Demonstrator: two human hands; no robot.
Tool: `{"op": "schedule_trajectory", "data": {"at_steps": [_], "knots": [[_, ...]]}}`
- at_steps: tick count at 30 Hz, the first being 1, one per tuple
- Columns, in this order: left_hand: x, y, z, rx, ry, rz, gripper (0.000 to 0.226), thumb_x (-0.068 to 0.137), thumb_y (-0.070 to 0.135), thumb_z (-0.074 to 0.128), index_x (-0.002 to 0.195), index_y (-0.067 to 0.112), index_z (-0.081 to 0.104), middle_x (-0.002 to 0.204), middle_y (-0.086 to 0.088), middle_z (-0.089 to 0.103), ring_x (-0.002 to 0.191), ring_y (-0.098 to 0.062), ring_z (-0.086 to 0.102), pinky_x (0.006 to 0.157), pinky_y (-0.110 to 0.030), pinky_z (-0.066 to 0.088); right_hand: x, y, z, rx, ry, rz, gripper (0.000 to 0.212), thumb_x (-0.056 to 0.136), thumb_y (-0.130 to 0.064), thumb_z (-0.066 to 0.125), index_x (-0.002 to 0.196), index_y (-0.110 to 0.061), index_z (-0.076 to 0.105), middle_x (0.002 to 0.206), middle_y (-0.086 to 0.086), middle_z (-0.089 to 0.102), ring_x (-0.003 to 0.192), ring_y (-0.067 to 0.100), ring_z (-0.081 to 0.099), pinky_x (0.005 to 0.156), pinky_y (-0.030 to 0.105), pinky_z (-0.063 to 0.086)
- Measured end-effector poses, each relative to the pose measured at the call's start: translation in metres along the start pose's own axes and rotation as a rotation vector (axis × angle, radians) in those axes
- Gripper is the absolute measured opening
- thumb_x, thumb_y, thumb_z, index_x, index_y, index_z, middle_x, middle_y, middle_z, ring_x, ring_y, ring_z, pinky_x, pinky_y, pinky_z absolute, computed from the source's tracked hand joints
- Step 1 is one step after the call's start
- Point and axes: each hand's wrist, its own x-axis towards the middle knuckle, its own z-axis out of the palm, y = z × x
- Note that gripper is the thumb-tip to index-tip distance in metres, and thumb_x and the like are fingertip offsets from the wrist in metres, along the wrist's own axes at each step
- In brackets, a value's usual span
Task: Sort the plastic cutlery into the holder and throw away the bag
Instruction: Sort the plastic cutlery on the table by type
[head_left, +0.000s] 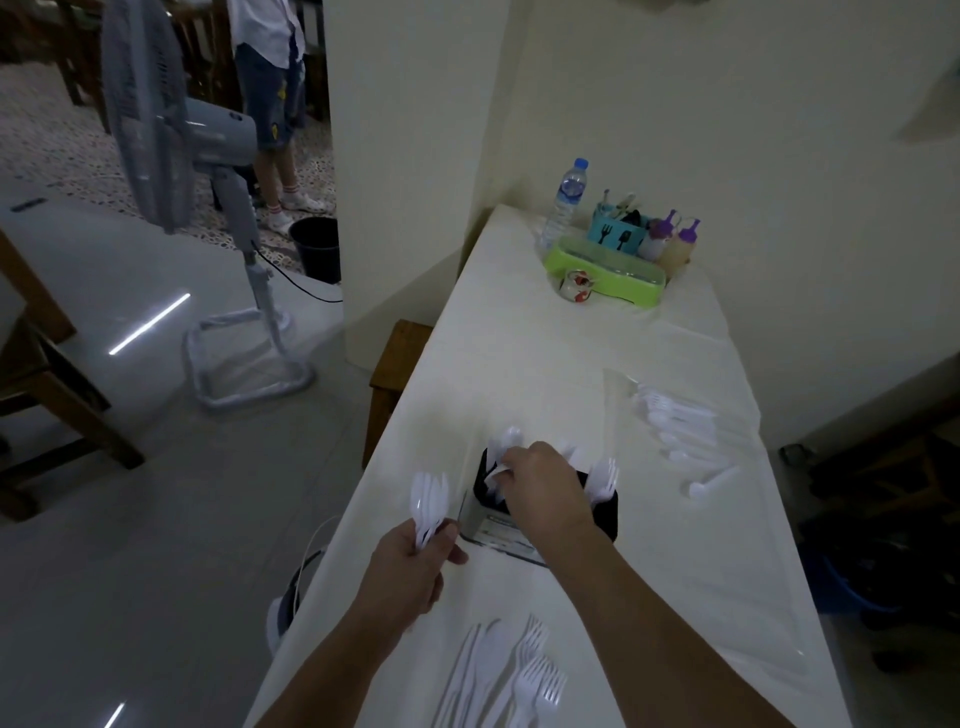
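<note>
Gripping a bunch of white plastic forks (429, 499) in the left hand (415, 569), just left of the black cutlery holder (602, 512) on the table (519, 343); right hand (545, 483) over the holder, fingers pinching white cutlery; clear bag (670, 415) beyond the holder, to its right.

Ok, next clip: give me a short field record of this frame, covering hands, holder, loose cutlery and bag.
left hand: grips a bunch of forks
right hand: over the holder, pinching a white piece
holder: black, on the table, cutlery standing in it
loose cutlery: near edge
bag: clear, far right, cutlery inside
</note>
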Motion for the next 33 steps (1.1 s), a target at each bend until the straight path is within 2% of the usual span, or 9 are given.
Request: {"op": "schedule_trajectory", "data": {"at_steps": [3, 8, 13, 16, 18, 22, 24, 28, 33], "knots": [[-0.003, 0.005, 0.001, 0.006, 0.000, 0.018, 0.024, 0.096, 0.029, 0.058, 0.092, 0.007, 0.068, 0.078, -0.007, 0.073, 0.040, -0.010, 0.046, 0.040, -0.022, 0.037, -0.001, -0.007, 0.004, 0.080, -0.020, 0.021, 0.025, 0.093, -0.016, 0.050, 0.114, -0.009, 0.061, 0.104, 0.013, 0.058, 0.091, 0.030, 0.061, 0.068, 0.030, 0.041], [-0.006, 0.012, 0.001, -0.005, -0.009, 0.012, 0.035, 0.095, 0.032, 0.060, 0.083, 0.000, 0.065, 0.045, 0.002, 0.054, 0.038, -0.010, 0.042, 0.040, -0.020, 0.036, -0.008, -0.009, 0.008, 0.165, -0.028, 0.012, 0.031, 0.088, -0.018, 0.057, 0.118, -0.011, 0.059, 0.102, 0.013, 0.059, 0.098, 0.030, 0.058, 0.081, 0.037, 0.050], [-0.004, 0.015, 0.004, -0.029, -0.021, 0.022, 0.031, 0.095, 0.031, 0.060, 0.077, 0.005, 0.060, 0.050, 0.002, 0.054, 0.040, -0.010, 0.041, 0.040, -0.022, 0.035, -0.019, -0.004, 0.007, 0.274, 0.016, 0.063, 0.036, 0.091, -0.019, 0.058, 0.126, -0.016, 0.055, 0.111, 0.007, 0.065, 0.103, 0.024, 0.062, 0.083, 0.030, 0.050], [-0.002, 0.017, 0.006, -0.063, -0.044, 0.016, 0.027, 0.094, 0.030, 0.061, 0.075, 0.011, 0.055, 0.058, -0.002, 0.053, 0.045, -0.012, 0.040, 0.043, -0.024, 0.034, -0.023, -0.003, 0.006, 0.268, 0.061, 0.059, 0.034, 0.091, -0.021, 0.056, 0.125, -0.016, 0.055, 0.118, 0.005, 0.058, 0.103, 0.021, 0.059, 0.077, 0.022, 0.041], [-0.002, 0.018, 0.007, -0.080, -0.072, 0.001, 0.028, 0.094, 0.030, 0.061, 0.071, 0.017, 0.051, 0.057, -0.001, 0.046, 0.046, -0.010, 0.037, 0.043, -0.024, 0.032, -0.027, -0.002, 0.001, 0.224, 0.086, 0.060, 0.037, 0.092, -0.017, 0.054, 0.129, -0.015, 0.053, 0.123, 0.005, 0.053, 0.101, 0.023, 0.059, 0.075, 0.024, 0.042], [-0.005, 0.026, 0.011, -0.139, -0.124, -0.005, 0.021, 0.094, 0.024, 0.058, 0.075, 0.021, 0.052, 0.054, 0.007, 0.044, 0.045, -0.006, 0.034, 0.042, -0.022, 0.028, -0.038, -0.003, -0.015, 0.353, 0.189, 0.038, 0.034, 0.094, -0.015, 0.052, 0.127, -0.016, 0.058, 0.112, 0.004, 0.063, 0.087, 0.016, 0.061, 0.073, 0.021, 0.042], [-0.007, 0.029, 0.012, -0.156, -0.197, 0.009, 0.016, 0.096, 0.022, 0.053, 0.081, 0.019, 0.055, 0.056, 0.008, 0.044, 0.044, -0.005, 0.035, 0.041, -0.020, 0.028, -0.043, -0.005, -0.025, 0.517, 0.151, 0.030, 0.034, 0.096, -0.027, 0.055, 0.129, -0.020, 0.058, 0.096, -0.003, 0.066, 0.075, 0.005, 0.059, 0.070, 0.016, 0.043], [-0.011, 0.030, 0.019, -0.107, -0.345, 0.058, 0.028, 0.102, 0.027, 0.040, 0.083, 0.015, 0.056, 0.060, 0.003, 0.045, 0.047, -0.008, 0.035, 0.043, -0.021, 0.028, -0.048, -0.006, -0.040, 0.590, -0.077, 0.010, 0.045, 0.087, -0.042, 0.068, 0.128, -0.030, 0.057, 0.105, -0.012, 0.062, 0.088, 0.002, 0.058, 0.069, 0.004, 0.038], [-0.015, 0.028, 0.029, 0.008, -0.322, 0.155, 0.030, 0.103, 0.026, 0.041, 0.078, 0.023, 0.057, 0.060, 0.002, 0.044, 0.052, -0.012, 0.036, 0.047, -0.023, 0.030, -0.047, 0.003, -0.037, 0.625, -0.032, -0.004, 0.011, 0.088, -0.027, 0.068, 0.098, -0.029, 0.070, 0.089, -0.009, 0.072, 0.084, 0.009, 0.067, 0.080, 0.029, 0.053]]}}
